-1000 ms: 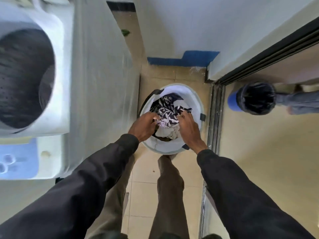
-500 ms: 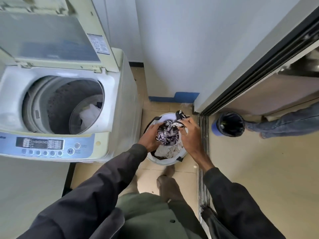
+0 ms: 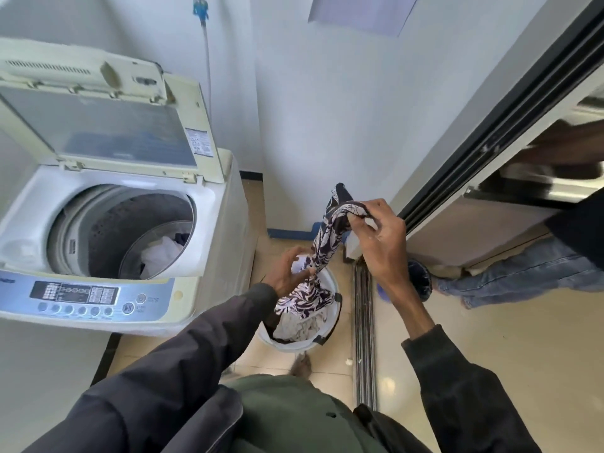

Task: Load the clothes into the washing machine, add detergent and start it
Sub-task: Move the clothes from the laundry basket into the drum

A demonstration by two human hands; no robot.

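Loading step: left hand (image 3: 287,273) and right hand (image 3: 382,237) both clamp fingers on patterned garment (image 3: 323,253) above bucket (image 3: 294,346). Next, I'd say, swing it left into the drum (image 3: 108,230).

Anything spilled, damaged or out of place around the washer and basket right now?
Nothing stands out. The washing machine lid is up, clothes lie in the drum, the laundry basket stands upright on the floor, and the left hand and right hand hold the patterned garment over it.

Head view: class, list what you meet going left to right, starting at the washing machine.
Washing machine → left hand → right hand → a bystander's jeans. The patterned garment, held by both hands, overlaps them, so it is omitted.
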